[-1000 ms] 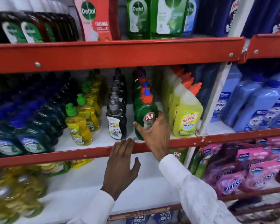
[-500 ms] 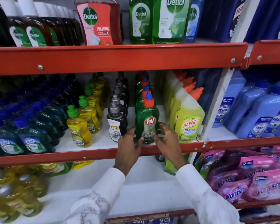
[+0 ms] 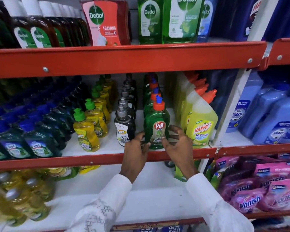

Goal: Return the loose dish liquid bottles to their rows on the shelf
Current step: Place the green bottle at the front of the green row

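Observation:
A green Pril dish liquid bottle (image 3: 156, 119) with an orange and blue cap stands upright at the front of its row on the middle shelf (image 3: 74, 162). My left hand (image 3: 136, 153) touches its lower left side. My right hand (image 3: 179, 148) touches its lower right side, so both hands clasp the base. More Pril bottles line up behind it. To its left run a row of black Super bottles (image 3: 124, 128) and a row of yellow Super bottles (image 3: 85, 133) with green caps.
Yellow Harpic bottles (image 3: 202, 128) stand close on the right of my right hand. Dark blue-capped bottles (image 3: 37, 141) fill the shelf's left. The red upper shelf rim (image 3: 124, 57) hangs above. Pink Vanish pouches (image 3: 258, 195) and yellow bottles (image 3: 23, 198) sit on the shelf below.
My left hand rose from the lower shelf's edge to the Pril bottle's left side. My right hand shifted from the bottle's front to its right side.

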The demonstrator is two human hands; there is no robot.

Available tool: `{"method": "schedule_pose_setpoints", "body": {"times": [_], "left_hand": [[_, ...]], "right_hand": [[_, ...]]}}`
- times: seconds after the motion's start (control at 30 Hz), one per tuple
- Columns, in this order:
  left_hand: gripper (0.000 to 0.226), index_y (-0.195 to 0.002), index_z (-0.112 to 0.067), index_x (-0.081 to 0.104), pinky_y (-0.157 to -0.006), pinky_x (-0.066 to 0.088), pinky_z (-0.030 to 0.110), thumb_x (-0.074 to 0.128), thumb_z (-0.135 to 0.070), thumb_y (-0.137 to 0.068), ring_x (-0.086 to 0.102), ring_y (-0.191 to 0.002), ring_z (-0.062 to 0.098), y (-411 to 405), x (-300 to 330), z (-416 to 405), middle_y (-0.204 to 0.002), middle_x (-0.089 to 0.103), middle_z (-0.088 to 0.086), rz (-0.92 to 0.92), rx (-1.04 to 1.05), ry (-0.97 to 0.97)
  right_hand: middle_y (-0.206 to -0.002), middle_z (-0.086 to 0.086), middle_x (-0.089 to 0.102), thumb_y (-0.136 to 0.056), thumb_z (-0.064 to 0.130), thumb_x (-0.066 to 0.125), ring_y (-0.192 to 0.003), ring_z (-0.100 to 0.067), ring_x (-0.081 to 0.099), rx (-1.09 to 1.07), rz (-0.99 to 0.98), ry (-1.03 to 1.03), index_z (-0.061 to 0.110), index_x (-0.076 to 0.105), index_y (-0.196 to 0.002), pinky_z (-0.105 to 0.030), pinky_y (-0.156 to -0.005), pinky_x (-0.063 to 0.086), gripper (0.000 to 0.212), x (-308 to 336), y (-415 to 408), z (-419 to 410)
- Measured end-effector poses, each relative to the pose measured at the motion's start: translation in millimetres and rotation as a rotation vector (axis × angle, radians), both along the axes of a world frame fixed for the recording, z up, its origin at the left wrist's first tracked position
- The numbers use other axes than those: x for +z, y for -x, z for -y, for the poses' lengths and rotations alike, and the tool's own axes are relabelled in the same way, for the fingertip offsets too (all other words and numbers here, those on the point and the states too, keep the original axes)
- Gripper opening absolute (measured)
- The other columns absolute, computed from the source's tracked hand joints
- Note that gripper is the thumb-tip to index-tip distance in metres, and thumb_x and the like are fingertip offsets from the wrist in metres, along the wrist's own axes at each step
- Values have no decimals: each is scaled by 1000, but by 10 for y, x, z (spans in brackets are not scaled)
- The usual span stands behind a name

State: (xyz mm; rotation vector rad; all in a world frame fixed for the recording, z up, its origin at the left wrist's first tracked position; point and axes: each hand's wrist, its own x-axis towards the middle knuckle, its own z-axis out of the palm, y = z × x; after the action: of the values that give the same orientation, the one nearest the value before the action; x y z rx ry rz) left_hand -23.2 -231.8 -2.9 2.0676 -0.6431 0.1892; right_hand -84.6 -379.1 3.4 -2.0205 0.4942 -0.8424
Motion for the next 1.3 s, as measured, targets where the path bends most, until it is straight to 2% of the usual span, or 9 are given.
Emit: {"method": "schedule_pose_setpoints", "body": {"times": [0.2,0.3,0.4,0.67,0.77,1.03,1.13,1.2,1.3], "left_hand": [[16,-91,-19,75,-77,46,1,65,-9,-83,68,-77,3,83,62,-498,-92,77,-4,191,251,246],[22,-102,-19,67,-83,58,24,65,-11,-82,67,-89,9,-96,89,-683,-102,71,-1,159,293,312],[46,-126,-14,59,-94,57,44,67,-19,-81,65,-108,27,-311,120,-755,-123,67,8,75,255,139],[40,-127,-11,59,-67,42,-2,70,-10,-88,70,-94,14,-599,133,-828,-118,75,6,-128,26,-24],[33,-117,-12,63,-71,45,6,74,-17,-86,73,-96,17,-598,84,-867,-111,78,5,-71,55,15],[29,-108,-10,66,-65,40,-5,79,-15,-82,61,-72,-5,-524,106,-891,-92,73,-6,-25,65,60],[34,-114,-14,65,-79,55,13,79,-21,-83,70,-84,7,-507,125,-907,-104,77,-2,-44,51,73],[35,-117,-16,66,-84,57,24,78,-24,-85,68,-87,8,-418,130,-988,-101,72,-8,-2,79,84],[15,-99,-19,71,-77,54,19,72,-16,-85,65,-77,4,-254,145,-1283,-89,71,-10,185,194,219]], "right_hand": [[-88,0,71,-80,0,72,-70,-14,65,-71,431,78,15,69,-97,-28,-67,56,23,30,95,-522],[-96,0,76,-84,9,70,-78,-10,70,100,270,125,18,70,-109,-25,-76,58,26,5,-134,-850],[-113,-5,76,-87,13,68,-97,-18,71,154,109,175,14,65,-124,-19,-91,51,37,-6,-366,-987],[-109,-7,78,-89,9,67,-94,-20,75,117,7,175,13,67,-123,-27,-91,57,34,-11,-530,-987],[-112,-7,77,-91,7,65,-96,-19,74,112,18,163,10,67,-124,-12,-88,48,34,-25,-515,-1007],[-118,-6,75,-91,3,62,-98,-14,73,112,45,144,9,66,-127,-10,-90,48,36,-23,-509,-1057],[-116,-6,76,-90,2,63,-91,-3,69,86,96,115,9,67,-125,-8,-89,52,37,-38,-485,-1083],[-110,-4,77,-88,2,64,-89,-7,71,-25,181,70,13,70,-121,-14,-86,56,35,-52,-433,-1116],[-97,-1,77,-84,-1,65,-82,-14,72,-120,378,-25,16,74,-104,-22,-75,59,28,-14,-361,-1297]]}}
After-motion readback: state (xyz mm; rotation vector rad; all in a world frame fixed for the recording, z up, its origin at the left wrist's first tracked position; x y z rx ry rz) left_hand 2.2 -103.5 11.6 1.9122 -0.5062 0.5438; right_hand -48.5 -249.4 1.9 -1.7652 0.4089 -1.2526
